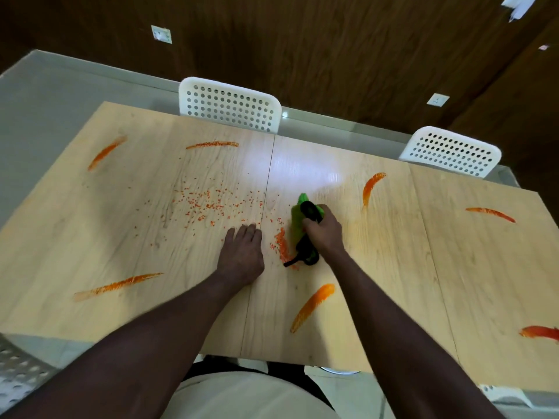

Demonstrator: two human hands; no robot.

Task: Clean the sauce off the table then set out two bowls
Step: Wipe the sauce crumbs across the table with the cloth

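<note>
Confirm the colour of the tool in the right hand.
The tool is bright green with black handle parts, gripped by the right hand; head view.

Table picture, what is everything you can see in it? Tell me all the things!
table: one, light wood, fills the middle
sauce streaks: seven, orange, spread across the table
crumbs: many, orange, scattered mid-table, with a heap beside the scrubber
scrubber: one, green and black, on the table's middle
chairs: two, white with holes, at the table's far side
perforated seat: one, pale grey, bottom-left corner
wall sockets: two, white, on the brown wall
left grip: one bare hand, rests flat on the table
right grip: one bare hand, holds the scrubber
</note>
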